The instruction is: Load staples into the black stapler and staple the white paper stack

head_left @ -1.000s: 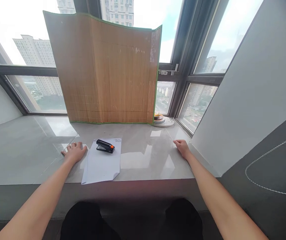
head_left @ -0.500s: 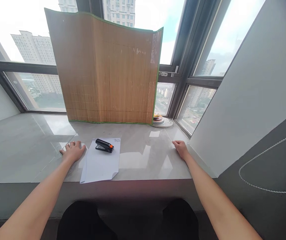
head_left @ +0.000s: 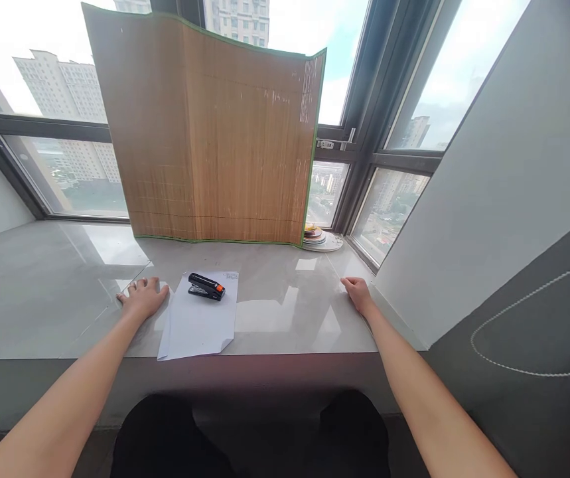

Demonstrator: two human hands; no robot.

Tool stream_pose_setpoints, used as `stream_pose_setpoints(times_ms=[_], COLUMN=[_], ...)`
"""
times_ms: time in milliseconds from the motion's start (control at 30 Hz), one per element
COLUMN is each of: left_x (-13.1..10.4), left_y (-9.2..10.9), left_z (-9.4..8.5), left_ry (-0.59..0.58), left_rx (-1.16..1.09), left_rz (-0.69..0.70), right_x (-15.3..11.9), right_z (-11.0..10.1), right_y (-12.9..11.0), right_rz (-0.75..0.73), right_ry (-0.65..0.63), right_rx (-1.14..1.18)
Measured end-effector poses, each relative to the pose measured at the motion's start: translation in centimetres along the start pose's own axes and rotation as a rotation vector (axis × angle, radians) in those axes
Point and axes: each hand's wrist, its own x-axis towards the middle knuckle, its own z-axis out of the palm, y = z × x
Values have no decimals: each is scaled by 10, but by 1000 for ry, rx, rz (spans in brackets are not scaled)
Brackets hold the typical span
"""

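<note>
My left hand [head_left: 143, 297] lies on the glossy sill with its fingers spread, just left of the paper. A black stapler [head_left: 206, 287] with an orange patch rests near the top of a white stack of paper [head_left: 196, 332]. The paper's lower right corner curls up, and its bottom edge reaches the sill's front edge. Far to the right, my right hand [head_left: 357, 293] is curled into a loose fist on the sill, and I see nothing in it. Neither hand touches the stapler.
A bamboo mat [head_left: 215, 146] with green edging stands upright against the window. Beside its lower right corner are stacked round discs [head_left: 323, 240]. A white beaded cord [head_left: 503, 364] hangs at the right. The grey-white sill [head_left: 265, 265] ends at a straight front edge above my knees.
The view has shifted slightly, so everything sits a little higher and to the left. Both hands, the stapler and the paper keep their places on the sill.
</note>
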Motion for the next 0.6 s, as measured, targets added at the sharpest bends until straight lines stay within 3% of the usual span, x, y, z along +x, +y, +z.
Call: stream_pose_setpoints(times_ms=[133, 200, 267, 367, 467, 600], left_x=[-3, -6, -14, -38, -63, -74], left_y=[5, 15, 31, 62, 83, 84], left_z=[-19, -28, -29, -9, 21, 43], left_ry=[-38, -73, -52, 75, 25, -51], left_rx=[-55, -90, -116, -162, -101, -37], left_rz=[-28, -84, -51, 229, 233, 237], right_x=[0, 0, 0, -1, -2, -3], right_z=[0, 1, 1, 1, 0, -1], right_y=[-1, 0, 1, 1, 1, 0], right_rz=[0, -1, 0, 1, -5, -14], right_ry=[7, 8, 9, 5, -2, -3], right_rx=[13, 18, 22, 20, 13, 9])
